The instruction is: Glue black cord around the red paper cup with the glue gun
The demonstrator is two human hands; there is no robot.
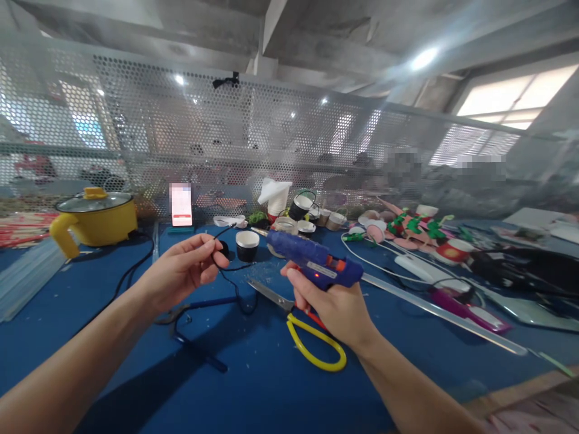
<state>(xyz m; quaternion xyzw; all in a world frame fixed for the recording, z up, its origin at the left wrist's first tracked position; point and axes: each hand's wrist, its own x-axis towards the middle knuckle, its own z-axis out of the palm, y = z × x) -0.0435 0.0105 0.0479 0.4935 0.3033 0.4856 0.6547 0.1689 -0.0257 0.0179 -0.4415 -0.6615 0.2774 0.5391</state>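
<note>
Between the thumb and fingers of my left hand (187, 268) is a thin black cord (233, 283), which trails down toward the table. My right hand (332, 301) grips a blue glue gun (312, 256) with a small red light on its side; its nozzle points left. A small cup (247, 246), white at the rim and black below, stands upright just right of my left fingers. Below the glue gun lie scissors (316, 352) with yellow handles, their blades pointing up and left. Blue-handled pliers (199, 331) rest on the table below my left hand.
A yellow electric pot (102, 220) stands at the left, near clear sticks (31, 277). A lit phone (181, 205) stands at the back. Several small cups and a white cup stack (277, 202) are behind. At the right are a power strip (425, 271) and a purple tool (470, 310).
</note>
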